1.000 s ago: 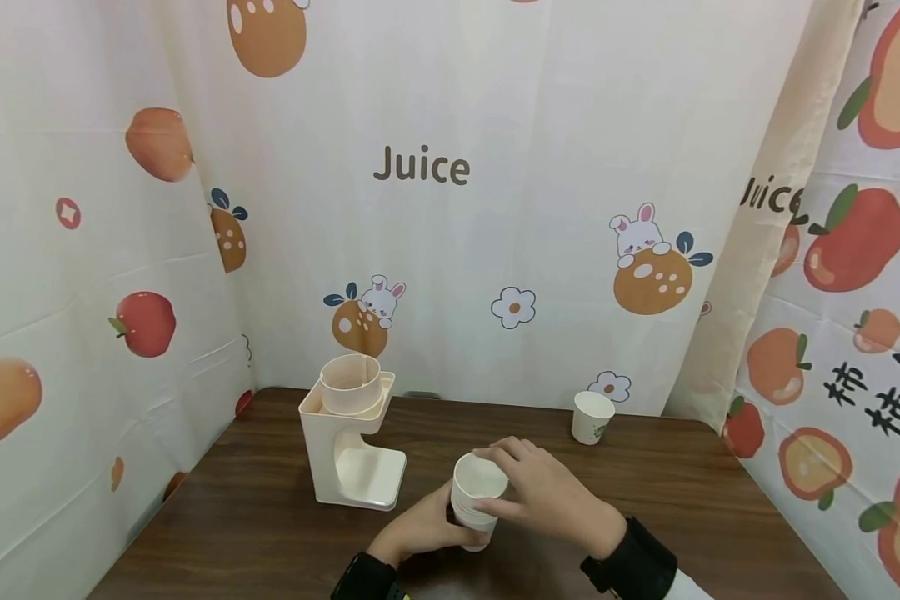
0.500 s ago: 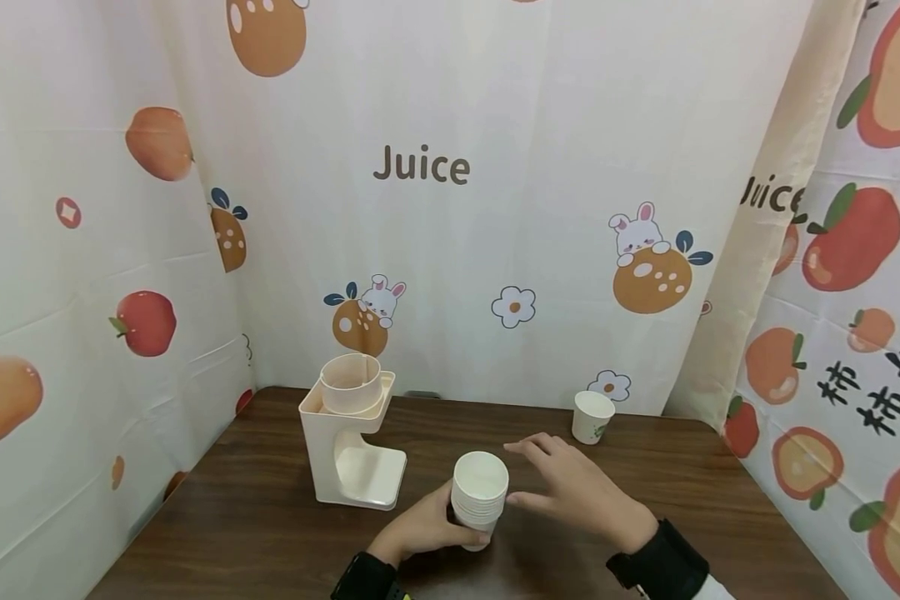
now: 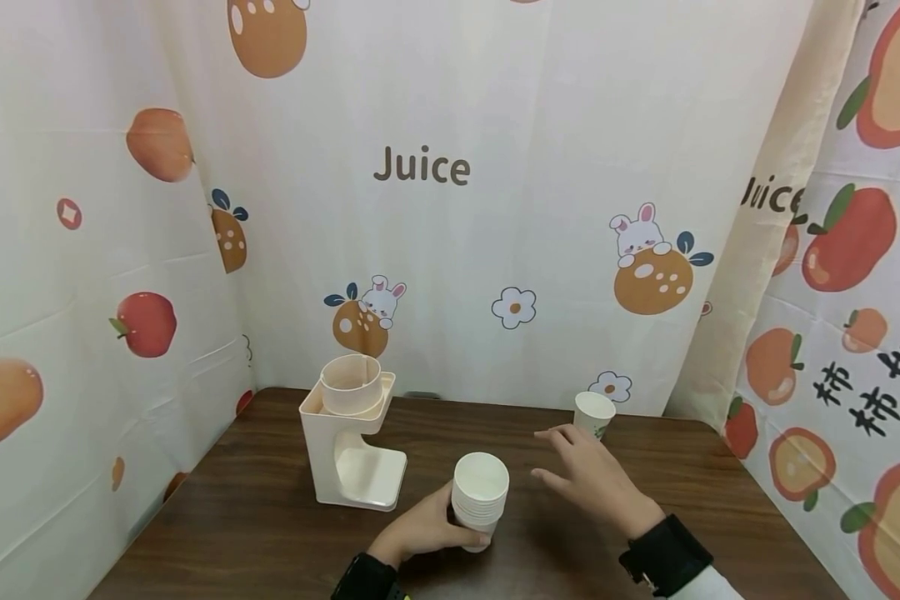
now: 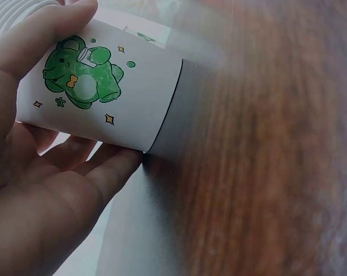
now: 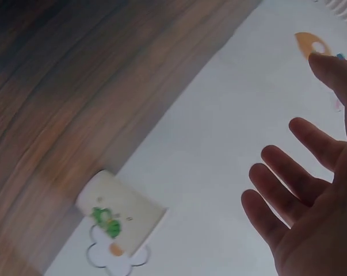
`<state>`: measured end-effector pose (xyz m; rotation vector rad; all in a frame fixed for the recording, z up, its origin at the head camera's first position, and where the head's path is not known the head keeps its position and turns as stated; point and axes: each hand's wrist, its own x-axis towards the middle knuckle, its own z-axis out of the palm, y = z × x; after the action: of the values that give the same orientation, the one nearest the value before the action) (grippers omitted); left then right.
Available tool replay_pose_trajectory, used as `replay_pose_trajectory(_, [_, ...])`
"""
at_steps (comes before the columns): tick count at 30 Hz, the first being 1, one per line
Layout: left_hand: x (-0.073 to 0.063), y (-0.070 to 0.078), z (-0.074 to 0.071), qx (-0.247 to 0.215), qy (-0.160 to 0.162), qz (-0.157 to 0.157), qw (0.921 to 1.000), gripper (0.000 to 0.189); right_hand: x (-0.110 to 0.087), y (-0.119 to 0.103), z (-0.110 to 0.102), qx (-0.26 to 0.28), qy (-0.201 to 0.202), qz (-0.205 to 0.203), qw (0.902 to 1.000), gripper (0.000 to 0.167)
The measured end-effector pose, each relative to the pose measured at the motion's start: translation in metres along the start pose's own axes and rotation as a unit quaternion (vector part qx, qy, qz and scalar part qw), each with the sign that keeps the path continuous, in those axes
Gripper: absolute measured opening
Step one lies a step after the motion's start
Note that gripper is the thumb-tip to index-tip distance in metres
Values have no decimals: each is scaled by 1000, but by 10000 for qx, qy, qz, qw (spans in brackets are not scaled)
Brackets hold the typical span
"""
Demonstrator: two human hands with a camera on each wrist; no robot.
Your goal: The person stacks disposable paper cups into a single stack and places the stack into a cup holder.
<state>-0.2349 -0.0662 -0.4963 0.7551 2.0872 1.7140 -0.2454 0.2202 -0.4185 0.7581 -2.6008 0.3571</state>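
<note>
A stack of white paper cups stands near the front middle of the table, mouths up, several rims nested together. My left hand grips it low down, thumb on one side and fingers round the other. In the left wrist view a green bear is printed on the lowest paper cup, whose base is at the wood. My right hand is in the air to the right of the stack, fingers spread and holding nothing. Behind it stands a single paper cup with a green print, its lower part partly covered by that hand.
A cream-coloured stand with a round open holder on top is at the left of the brown wooden table. Fruit-printed curtains hang behind the table and at both sides.
My right hand has come away from the top of the stack and moved right, toward the single paper cup. My left hand keeps its grip on the stack, which stays in place.
</note>
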Motion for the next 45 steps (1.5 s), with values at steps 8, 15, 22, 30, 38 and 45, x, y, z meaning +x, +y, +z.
replay_pose_trajectory(8, [-1, 1, 0, 34, -2, 21, 10000, 81, 6, 33, 11, -268, 329, 472, 9980, 43])
replay_pose_trajectory(15, [-1, 0, 0, 38, 27, 73, 10000, 80, 15, 62, 19, -397, 288, 906, 9947, 36])
replay_pose_trajectory(22, [-1, 0, 1, 20, 21, 41, 10000, 81, 22, 84, 23, -458, 479, 1148, 9912, 42])
replay_pose_trajectory(30, [-1, 1, 1, -40, -19, 62, 10000, 80, 29, 103, 22, -354, 93, 1660, 9855, 50])
replay_pose_trajectory(38, [-2, 1, 0, -54, -5, 84, 10000, 79, 35, 111, 26, -309, 74, 1704, 9849, 52])
replay_pose_trajectory(45, [-2, 2, 1, 65, 65, 65, 9999, 77, 47, 116, 19, -357, -499, 1805, 9817, 55])
